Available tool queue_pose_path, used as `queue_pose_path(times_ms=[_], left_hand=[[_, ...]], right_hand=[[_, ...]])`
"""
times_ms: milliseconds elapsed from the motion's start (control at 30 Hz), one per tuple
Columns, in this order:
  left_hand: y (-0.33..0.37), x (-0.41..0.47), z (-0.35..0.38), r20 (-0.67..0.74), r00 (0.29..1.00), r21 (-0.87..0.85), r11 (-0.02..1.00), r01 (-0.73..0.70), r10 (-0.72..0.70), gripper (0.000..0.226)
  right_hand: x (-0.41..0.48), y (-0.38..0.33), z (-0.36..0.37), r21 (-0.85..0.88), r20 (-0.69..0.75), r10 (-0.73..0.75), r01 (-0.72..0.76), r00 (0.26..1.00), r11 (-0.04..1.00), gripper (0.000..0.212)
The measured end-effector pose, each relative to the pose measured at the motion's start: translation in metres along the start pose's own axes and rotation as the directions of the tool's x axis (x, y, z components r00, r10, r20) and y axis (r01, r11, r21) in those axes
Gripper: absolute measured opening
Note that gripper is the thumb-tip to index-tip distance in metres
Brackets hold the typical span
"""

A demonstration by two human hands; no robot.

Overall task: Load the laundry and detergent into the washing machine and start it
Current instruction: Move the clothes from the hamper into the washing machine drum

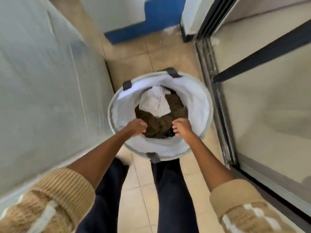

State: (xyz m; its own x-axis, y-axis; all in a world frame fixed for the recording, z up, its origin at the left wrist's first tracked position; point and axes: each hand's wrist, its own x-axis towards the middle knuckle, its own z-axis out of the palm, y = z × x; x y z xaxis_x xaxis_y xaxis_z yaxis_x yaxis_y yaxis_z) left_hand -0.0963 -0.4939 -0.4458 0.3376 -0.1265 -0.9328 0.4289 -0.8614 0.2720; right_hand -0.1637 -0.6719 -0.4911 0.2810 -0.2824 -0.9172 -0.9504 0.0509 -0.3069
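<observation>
fuzzy tan sweater sleeves (55, 197) with white patches and ribbed cuffs, pushed up; dark navy trousers (170, 190).

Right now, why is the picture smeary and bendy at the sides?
Head view: motion blur smears the covered surface at left and the glass door at right; the wide lens bows the door frame; the basket, brown clothes, left hand and right hand at centre look sharper.

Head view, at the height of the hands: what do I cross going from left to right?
From the left: plastic-wrapped panel → left hand → brown garment → right hand → dark door track → glass pane. The laundry basket spans both hands, so it has no single place.
</observation>
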Motion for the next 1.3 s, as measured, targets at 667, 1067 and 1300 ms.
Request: queue_pose_path(times_ms=[667,1067,1300], left_hand=[[-0.061,0.119,0.037,0.003,1.0,-0.025,1.0,0.001,-0.001,0.013],[0.022,-0.033,0.004,-0.14,0.922,0.044,0.932,-0.359,0.362,0.111],[0.076,-0.173,-0.062,-0.524,0.74,-0.121,0.824,-0.554,0.421,0.027]], right_hand=[[0.148,0.061,0.072,-0.604,0.185,-0.15,0.232,0.971,0.762,0.021],[-0.085,-0.061,-0.012,0.075,0.142,-0.579,0.574,0.803,0.815,0.023],[-0.251,-0.09,-0.046,0.468,-0.095,-0.675,0.631,0.731,0.618,0.036]])
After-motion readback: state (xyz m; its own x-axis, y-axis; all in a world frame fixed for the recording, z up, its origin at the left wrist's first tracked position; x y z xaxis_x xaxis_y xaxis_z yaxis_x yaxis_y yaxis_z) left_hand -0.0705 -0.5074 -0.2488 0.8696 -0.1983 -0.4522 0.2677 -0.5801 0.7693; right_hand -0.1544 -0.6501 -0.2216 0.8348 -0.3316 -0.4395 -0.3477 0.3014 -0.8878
